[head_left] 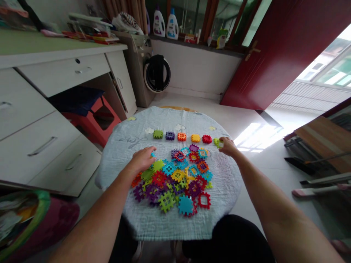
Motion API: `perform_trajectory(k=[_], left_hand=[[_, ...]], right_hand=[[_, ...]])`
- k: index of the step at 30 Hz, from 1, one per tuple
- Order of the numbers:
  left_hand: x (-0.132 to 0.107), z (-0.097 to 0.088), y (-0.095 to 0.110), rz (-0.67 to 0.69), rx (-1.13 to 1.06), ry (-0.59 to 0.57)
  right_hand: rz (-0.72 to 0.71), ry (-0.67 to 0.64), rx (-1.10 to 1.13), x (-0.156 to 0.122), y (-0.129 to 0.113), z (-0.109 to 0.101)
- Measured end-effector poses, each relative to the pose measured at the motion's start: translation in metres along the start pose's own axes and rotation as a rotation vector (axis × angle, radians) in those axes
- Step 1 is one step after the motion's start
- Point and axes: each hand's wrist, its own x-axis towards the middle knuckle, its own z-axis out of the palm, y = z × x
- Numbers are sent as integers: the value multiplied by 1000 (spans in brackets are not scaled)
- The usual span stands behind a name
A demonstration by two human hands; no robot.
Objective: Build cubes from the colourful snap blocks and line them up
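Observation:
My right hand (228, 147) is closed on a light green toothed plastic tile (217, 142) at the right end of a row. Left of it in that row lie a red tile (207, 139), a yellow tile (195, 138), an orange tile (181, 136), a purple tile (170, 135) and a green tile (158, 134). At the left edge of a mixed pile, my left hand (142, 159) has its thumb and fingers around a blue tile (153, 155), mostly hidden by the hand. A blue solid tile (186, 205) and a red frame tile (204, 200) lie at the pile's near edge.
A pale cloth (170, 228) covers the round table. Beyond stand a washing machine (137, 69) with its door open and a red door (263, 54). White drawers (41, 146) and a red stool (102, 120) are left; a bin (55, 223) sits lower left.

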Motion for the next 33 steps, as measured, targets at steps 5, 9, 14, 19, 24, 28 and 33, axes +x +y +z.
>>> perform_trajectory(k=[5, 9, 14, 19, 24, 28, 33], left_hand=[[2, 5, -9, 42, 0, -21], [2, 5, -14, 77, -3, -38], [0, 3, -12, 70, 10, -42], [-1, 2, -6, 58, 24, -69], [-1, 3, -5, 51, 31, -72], [0, 3, -5, 49, 20, -61], [0, 3, -6, 39, 19, -58]], right_hand=[[37, 11, -22, 27, 18, 9], [-3, 18, -41, 44, 24, 17], [-7, -23, -31, 62, 32, 19], [-18, -57, -22, 72, 34, 22], [-43, -130, -38, 76, 33, 22], [-49, -139, -59, 76, 32, 19], [-54, -155, -94, 75, 30, 20]])
